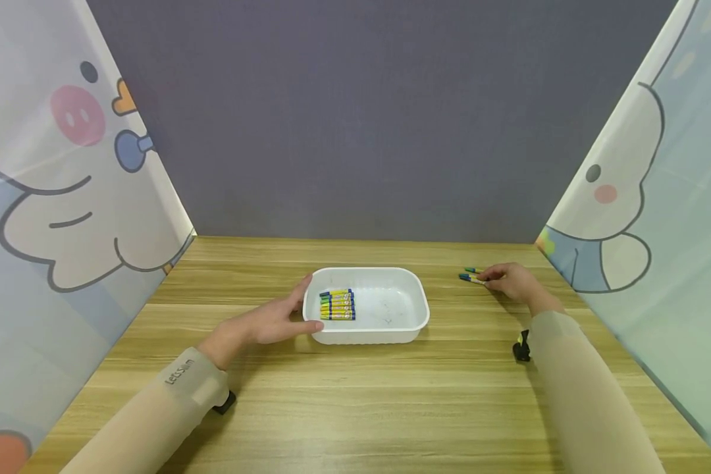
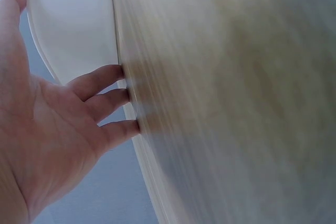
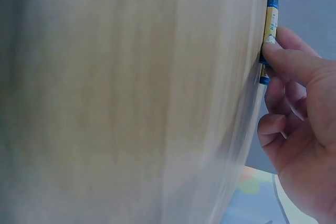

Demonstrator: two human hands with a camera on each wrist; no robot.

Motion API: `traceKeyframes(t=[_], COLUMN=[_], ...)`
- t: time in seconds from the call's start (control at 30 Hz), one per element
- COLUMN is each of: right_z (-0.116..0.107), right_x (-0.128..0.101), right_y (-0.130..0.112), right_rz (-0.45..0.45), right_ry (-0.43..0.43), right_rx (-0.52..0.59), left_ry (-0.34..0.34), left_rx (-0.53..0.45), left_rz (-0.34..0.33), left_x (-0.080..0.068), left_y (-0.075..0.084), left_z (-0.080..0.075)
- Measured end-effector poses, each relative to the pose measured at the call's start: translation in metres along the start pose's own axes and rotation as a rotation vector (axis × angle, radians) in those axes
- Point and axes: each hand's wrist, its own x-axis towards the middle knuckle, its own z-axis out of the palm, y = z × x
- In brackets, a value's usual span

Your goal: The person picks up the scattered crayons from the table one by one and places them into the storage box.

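Tray: the white rounded plastic tray [image 1: 403,315] is set on the light wooden table [image 1: 355,401], near the middle.
Crayons in tray: a row of yellow-and-blue paper-wrapped crayons [image 1: 338,304] is laid side by side in the tray's left half.
Left hand: the left hand [image 1: 275,319] is placed against the tray's left wall, on the table.
Right hand: the right hand [image 1: 512,282] is placed on the table well to the right of the tray.
Loose crayons: one blue-ended crayon [image 1: 471,278] is pinched at the right hand's fingertips; a second loose crayon [image 1: 473,270] is found just behind it.
Backdrop: a grey wall [image 1: 367,118] is set behind the table, and cartoon-printed curtains [image 1: 59,197] are hung to either side.
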Motion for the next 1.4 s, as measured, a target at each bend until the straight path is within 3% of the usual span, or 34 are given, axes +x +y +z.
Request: traceKeyframes(t=[0.37, 0.57, 0.97, 1.2, 1.4], right_z=[0.000, 0.001, 0.002, 0.018, 0.044], right_x=[-0.003, -0.005, -0.006, -0.001, 0.007], right_y=[0.003, -0.013, -0.104, -0.151, -0.184], right_rz=[-0.033, -0.069, -0.148, -0.250, -0.349], right_ry=[-0.045, -0.027, -0.015, -0.027, -0.094], right_rx=[0.012, 0.044, 0.077, 0.133, 0.189], left_ry=[0.001, 0.000, -0.007, -0.006, -0.007], left_rx=[-0.017, -0.012, -0.031, -0.026, -0.035], left_rz=[0.009, 0.014, 0.008, 0.015, 0.016], left_x=[0.001, 0.001, 0.001, 0.002, 0.002], left_y=[-0.001, -0.003, 0.001, 0.000, -0.001], left_z=[0.000, 0.001, -0.001, -0.001, -0.001])
